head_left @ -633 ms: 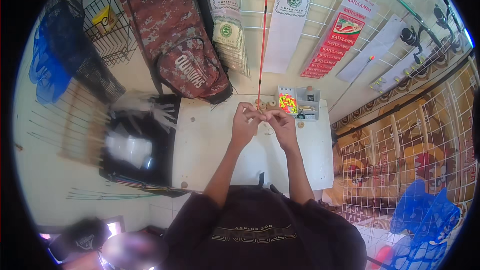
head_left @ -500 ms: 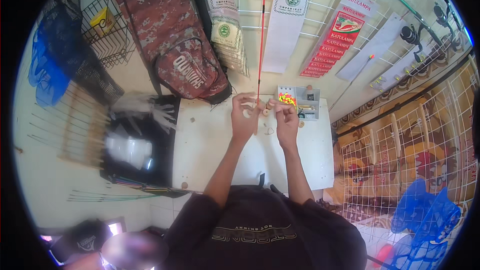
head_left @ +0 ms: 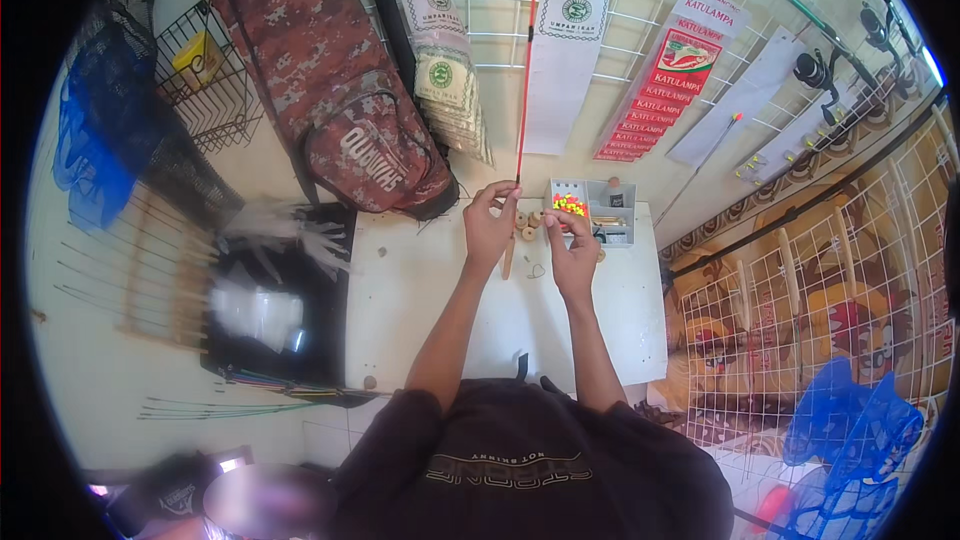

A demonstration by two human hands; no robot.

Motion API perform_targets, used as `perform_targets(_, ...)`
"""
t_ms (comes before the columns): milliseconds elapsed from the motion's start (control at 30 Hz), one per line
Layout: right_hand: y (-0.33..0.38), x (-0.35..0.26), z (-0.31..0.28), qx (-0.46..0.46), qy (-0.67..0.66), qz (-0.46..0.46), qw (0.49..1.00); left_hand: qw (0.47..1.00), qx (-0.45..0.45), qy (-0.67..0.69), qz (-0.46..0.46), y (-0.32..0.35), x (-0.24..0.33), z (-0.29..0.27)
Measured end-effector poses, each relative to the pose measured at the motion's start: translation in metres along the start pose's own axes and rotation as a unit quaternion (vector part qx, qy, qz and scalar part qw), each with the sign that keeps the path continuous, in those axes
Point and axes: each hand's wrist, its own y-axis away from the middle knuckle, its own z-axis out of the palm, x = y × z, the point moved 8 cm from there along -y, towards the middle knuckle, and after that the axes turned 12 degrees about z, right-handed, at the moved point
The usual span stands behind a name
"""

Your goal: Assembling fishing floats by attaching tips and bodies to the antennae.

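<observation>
A thin red rod [head_left: 526,70] with dark bands stands upright in front of me. My left hand [head_left: 490,225] pinches its lower end between thumb and fingertips. To the right, my right hand [head_left: 570,245] has thumb and forefinger pressed together; what they hold, if anything, is too small to make out. Between the hands, several round cork-coloured rings [head_left: 530,233] lie on the white table [head_left: 430,290]. A slim wooden stick [head_left: 508,256] is just below the left hand, and a small thin loop [head_left: 537,270] lies nearby.
Behind my right hand sits a grey compartment box [head_left: 625,212] with red and yellow beads [head_left: 570,204]. A camouflage rod bag [head_left: 355,130] leans at the back left. Packets [head_left: 660,90] hang on the wall grid. Beside the table's left edge is a black surface [head_left: 255,310] holding clear plastic.
The whole view has shifted slightly. My hands have drawn a little farther apart, exposing the cork rings between them. The left hand still pinches the rod's lower end.
</observation>
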Motion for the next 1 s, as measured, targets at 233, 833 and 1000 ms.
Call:
perform_targets(233,0.003,-0.002,0.01,-0.019,0.01,0.008,1.0,0.997,-0.02,0.073,0.015,0.018,0.019,-0.003)
perform_targets(833,0.01,0.014,0.022,-0.046,-0.156,0.116,0.98,0.995,-0.037,0.088,0.008,0.035,0.024,-0.014)
perform_targets(1000,0.011,0.006,0.018,-0.036,-0.057,0.026,0.997,0.994,-0.063,0.084,-0.006,0.036,0.023,-0.015)
